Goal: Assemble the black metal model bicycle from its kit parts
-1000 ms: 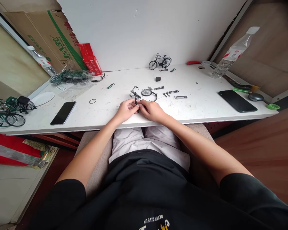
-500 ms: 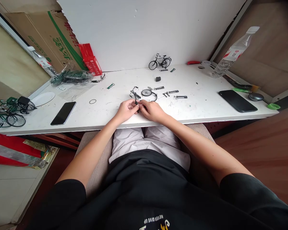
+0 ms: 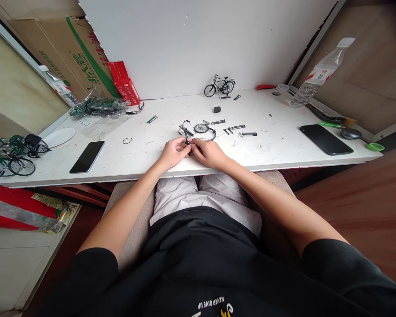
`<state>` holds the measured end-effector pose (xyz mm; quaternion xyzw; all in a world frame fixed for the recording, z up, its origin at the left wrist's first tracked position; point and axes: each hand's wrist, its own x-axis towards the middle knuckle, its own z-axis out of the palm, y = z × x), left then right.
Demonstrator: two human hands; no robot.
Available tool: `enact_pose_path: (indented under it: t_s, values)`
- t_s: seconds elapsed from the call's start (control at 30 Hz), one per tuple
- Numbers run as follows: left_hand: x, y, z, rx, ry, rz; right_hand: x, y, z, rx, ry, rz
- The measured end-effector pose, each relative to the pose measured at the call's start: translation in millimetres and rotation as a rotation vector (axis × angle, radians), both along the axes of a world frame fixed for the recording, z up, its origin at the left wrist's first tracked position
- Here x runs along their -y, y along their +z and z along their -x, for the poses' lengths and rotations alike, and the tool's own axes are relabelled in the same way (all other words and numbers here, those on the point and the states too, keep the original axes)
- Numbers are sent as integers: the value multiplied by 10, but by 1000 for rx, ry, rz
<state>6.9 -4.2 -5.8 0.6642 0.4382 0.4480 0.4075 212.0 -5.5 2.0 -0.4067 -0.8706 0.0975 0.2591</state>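
Note:
Near the table's front edge, my left hand (image 3: 174,152) and my right hand (image 3: 207,152) meet with fingers pinched together. Between them is a small dark model bicycle part (image 3: 187,140), mostly hidden by the fingers; it looks like a piece of frame. Just beyond the fingertips lie model handlebars (image 3: 185,127). A small spoked wheel (image 3: 201,128) rests to their right, beside a curved black mudguard (image 3: 212,134). Several thin black parts, one of them a slotted strip (image 3: 249,134), lie further right.
An assembled black model bicycle (image 3: 219,85) stands at the back. Green model bicycles (image 3: 11,156) are at the far left. Phones lie left (image 3: 87,156) and right (image 3: 326,139). A water bottle (image 3: 321,75) stands at right; bagged green parts (image 3: 99,107) lie back left, by a red box (image 3: 124,83).
Both hands stay in nearly the same place with the dark part between them. The view has shifted very slightly; nothing else has visibly moved.

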Motion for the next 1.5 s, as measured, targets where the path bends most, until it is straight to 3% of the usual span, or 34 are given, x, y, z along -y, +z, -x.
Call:
enact_pose_path:
  t_s: [1.03, 1.5]
  values:
    - [27, 44, -22, 10, 6, 20, -6, -10, -2, 9, -3, 8]
    - [-6, -13, -1, 16, 6, 9, -1, -2, 4, 13, -5, -10]
